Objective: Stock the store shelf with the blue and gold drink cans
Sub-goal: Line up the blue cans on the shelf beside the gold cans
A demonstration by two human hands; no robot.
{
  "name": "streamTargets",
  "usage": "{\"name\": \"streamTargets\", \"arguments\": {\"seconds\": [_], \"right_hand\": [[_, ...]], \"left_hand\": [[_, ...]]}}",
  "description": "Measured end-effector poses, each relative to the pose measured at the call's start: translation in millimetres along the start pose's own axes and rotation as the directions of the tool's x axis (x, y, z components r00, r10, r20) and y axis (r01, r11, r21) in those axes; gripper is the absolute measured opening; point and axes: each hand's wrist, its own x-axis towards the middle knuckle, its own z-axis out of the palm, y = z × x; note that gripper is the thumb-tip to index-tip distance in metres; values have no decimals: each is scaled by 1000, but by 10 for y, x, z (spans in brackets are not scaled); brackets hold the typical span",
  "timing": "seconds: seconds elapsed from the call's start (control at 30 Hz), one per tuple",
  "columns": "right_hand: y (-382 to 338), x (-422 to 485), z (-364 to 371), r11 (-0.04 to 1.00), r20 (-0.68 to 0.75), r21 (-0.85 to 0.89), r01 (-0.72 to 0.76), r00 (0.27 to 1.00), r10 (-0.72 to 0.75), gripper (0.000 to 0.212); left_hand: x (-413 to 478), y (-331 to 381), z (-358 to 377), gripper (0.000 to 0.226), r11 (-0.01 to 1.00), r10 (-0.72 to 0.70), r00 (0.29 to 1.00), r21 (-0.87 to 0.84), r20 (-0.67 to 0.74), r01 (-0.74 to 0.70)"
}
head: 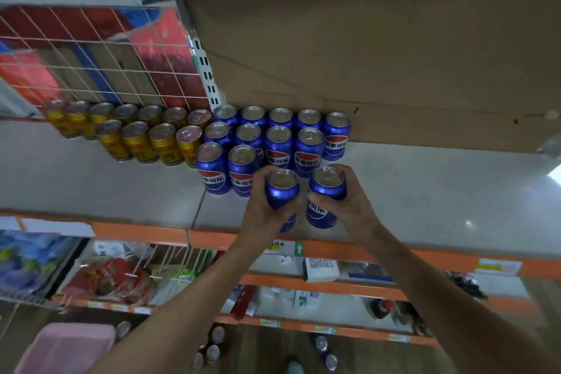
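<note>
Left hand (260,213) and right hand (353,206) outstretched, grips seemingly curled.

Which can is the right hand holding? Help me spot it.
On the grey store shelf with the orange front edge stands a block of blue aluminium drink cans. In front, each hand grips one; the blue can in the right hand shows its logo, the left hand hides that of its can.

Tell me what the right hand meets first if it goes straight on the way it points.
Probably the nearest stocked blue can, just behind the held can in the right hand; depth between them is unclear.
</note>
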Motion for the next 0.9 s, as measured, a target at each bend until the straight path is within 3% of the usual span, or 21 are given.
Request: {"name": "streamTargets", "arguments": {"seconds": [0.23,0.37,0.47,0.57,0.63,0.73,0.9], "right_hand": [[86,88,35,997,36,-66,27,999,-25,63],[52,36,22,970,71,-235,63,996,-47,73],[-30,-30,-9,852,24,-513,102,994,-105,81],[-120,-117,-2,626,-10,-759,179,958,-286,78],[-157,-129,13,505,5,-844,179,945,-326,74],[-186,-83,11,486,39,-857,174,960,-277,68],[-267,-23,-99,469,231,-829,304,951,-207,72]], "left_hand": [[87,-167,-58,66,989,26,1000,149,-16,-23],[80,-164,-85,69,934,107,994,344,-22,-93],[48,-125,-110,76,803,207,977,580,-54,-138],[53,-53,-154,83,650,254,967,743,-12,-161],[89,-21,-176,81,600,238,971,782,27,-169],[146,12,-210,78,609,178,976,766,123,-208],[263,96,-345,77,629,128,933,699,336,-338]]}}
